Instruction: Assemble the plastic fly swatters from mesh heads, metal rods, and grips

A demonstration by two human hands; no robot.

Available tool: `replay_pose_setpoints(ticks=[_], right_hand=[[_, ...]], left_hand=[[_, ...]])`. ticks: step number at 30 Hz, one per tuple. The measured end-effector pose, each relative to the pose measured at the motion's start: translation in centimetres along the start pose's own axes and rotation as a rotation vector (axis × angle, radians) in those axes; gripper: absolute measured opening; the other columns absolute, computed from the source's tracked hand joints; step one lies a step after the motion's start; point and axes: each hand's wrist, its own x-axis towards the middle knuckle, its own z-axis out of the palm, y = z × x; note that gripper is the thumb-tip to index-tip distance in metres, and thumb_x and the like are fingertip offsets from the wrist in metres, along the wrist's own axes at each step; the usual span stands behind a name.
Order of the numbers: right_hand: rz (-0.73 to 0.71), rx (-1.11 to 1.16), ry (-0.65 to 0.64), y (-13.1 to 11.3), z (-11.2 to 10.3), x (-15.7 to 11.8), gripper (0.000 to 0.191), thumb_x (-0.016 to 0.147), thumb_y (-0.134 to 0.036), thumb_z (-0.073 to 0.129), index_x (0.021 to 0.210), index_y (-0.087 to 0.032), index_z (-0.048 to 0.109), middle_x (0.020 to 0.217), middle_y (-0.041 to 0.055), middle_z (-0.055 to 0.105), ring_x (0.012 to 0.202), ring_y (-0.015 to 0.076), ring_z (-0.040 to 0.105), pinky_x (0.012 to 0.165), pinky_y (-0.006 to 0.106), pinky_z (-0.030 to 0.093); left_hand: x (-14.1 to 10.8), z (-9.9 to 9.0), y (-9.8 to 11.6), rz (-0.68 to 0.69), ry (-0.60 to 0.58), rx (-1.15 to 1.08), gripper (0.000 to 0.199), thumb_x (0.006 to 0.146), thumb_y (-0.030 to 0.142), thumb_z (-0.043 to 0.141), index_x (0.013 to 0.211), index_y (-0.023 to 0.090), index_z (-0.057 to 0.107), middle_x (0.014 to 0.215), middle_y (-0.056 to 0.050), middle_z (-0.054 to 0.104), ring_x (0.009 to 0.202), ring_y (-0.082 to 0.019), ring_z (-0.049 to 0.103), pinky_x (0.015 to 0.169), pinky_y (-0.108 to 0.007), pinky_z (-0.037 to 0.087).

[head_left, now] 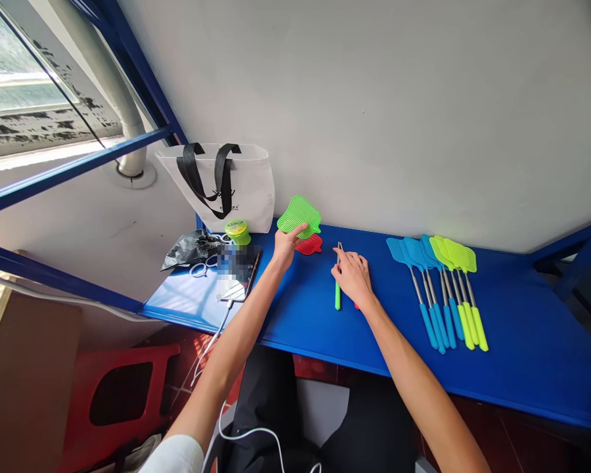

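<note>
My left hand [286,247] grips the lower edge of a bright green perforated swatter head [299,215], raised a little over the blue table. Beneath it lies a red swatter head [309,245], partly covered. My right hand [353,272] rests on metal rods, its fingers at the rod of a green handle [337,295]. A bit of red handle [357,306] shows beside that palm; the rest of it is hidden. Farther right lie several assembled swatters, with blue heads [414,251] and yellow-green heads [453,253], side by side with their handles toward me.
On the left of the blue table [295,328] are a white bag [251,177], a green-yellow tub [238,232], a black plastic bag [187,249], white rings [197,269] and a phone [234,289] on a white cable. Blue frame bars [73,167] rise at the left.
</note>
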Motion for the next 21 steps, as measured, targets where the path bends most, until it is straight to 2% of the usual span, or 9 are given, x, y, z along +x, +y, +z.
replay_pose_setpoints(ticks=[5, 10, 13, 15, 19, 21], right_hand=[[-0.029, -0.022, -0.038, 0.2, -0.7, -0.3, 0.049, 0.102, -0.020, 0.049, 0.148, -0.025, 0.066, 0.136, 0.0136, 0.078, 0.133, 0.0337, 0.063, 0.116, 0.054, 0.043], [-0.022, -0.117, -0.047, 0.3, -1.3, -0.6, 0.046, 0.103, -0.021, 0.050, 0.145, -0.025, 0.069, 0.134, 0.0146, 0.076, 0.128, 0.0338, 0.066, 0.118, 0.055, 0.040], [-0.018, -0.156, -0.037, 0.4, -1.5, -0.7, 0.043, 0.106, -0.026, 0.052, 0.145, -0.024, 0.069, 0.131, 0.0147, 0.075, 0.124, 0.0333, 0.066, 0.117, 0.053, 0.039], [-0.021, -0.171, -0.032, 0.5, -1.6, -0.7, 0.041, 0.108, -0.027, 0.051, 0.145, -0.022, 0.069, 0.132, 0.0148, 0.074, 0.124, 0.0327, 0.066, 0.115, 0.051, 0.040], [-0.033, -0.182, -0.057, 0.6, -1.9, -0.7, 0.045, 0.106, -0.020, 0.048, 0.146, -0.021, 0.069, 0.131, 0.0146, 0.075, 0.124, 0.0313, 0.066, 0.112, 0.048, 0.041], [-0.029, -0.185, -0.063, 0.6, -1.8, -0.8, 0.047, 0.104, -0.017, 0.049, 0.147, -0.022, 0.069, 0.131, 0.0148, 0.075, 0.122, 0.0311, 0.066, 0.113, 0.048, 0.041]], left_hand=[[0.9, -1.5, -1.3, 0.004, 0.120, 0.232, 0.082, 0.068, 0.042, 0.103, 0.136, 0.018, 0.062, 0.127, -0.016, 0.078, 0.111, -0.031, 0.079, 0.085, -0.041, 0.068], [1.7, -2.2, -2.5, -0.081, 0.075, 0.450, 0.062, 0.076, 0.034, 0.097, 0.126, 0.018, 0.063, 0.119, -0.014, 0.079, 0.111, -0.031, 0.078, 0.091, -0.043, 0.066], [1.6, -2.6, -2.2, -0.095, 0.072, 0.614, 0.060, 0.073, 0.032, 0.099, 0.120, 0.018, 0.065, 0.117, -0.013, 0.080, 0.115, -0.033, 0.077, 0.095, -0.042, 0.065], [1.3, -3.2, -1.5, -0.147, 0.023, 0.652, 0.063, 0.069, 0.031, 0.103, 0.118, 0.017, 0.066, 0.111, -0.013, 0.080, 0.110, -0.035, 0.079, 0.090, -0.039, 0.066], [0.6, -4.2, 0.0, -0.338, -0.178, 0.644, 0.077, 0.060, 0.032, 0.110, 0.120, 0.013, 0.067, 0.097, -0.011, 0.077, 0.081, -0.033, 0.082, 0.068, -0.037, 0.067], [0.2, -4.2, 0.7, -0.390, -0.243, 0.626, 0.083, 0.057, 0.035, 0.111, 0.125, 0.012, 0.067, 0.095, -0.012, 0.078, 0.073, -0.032, 0.081, 0.061, -0.038, 0.066]])
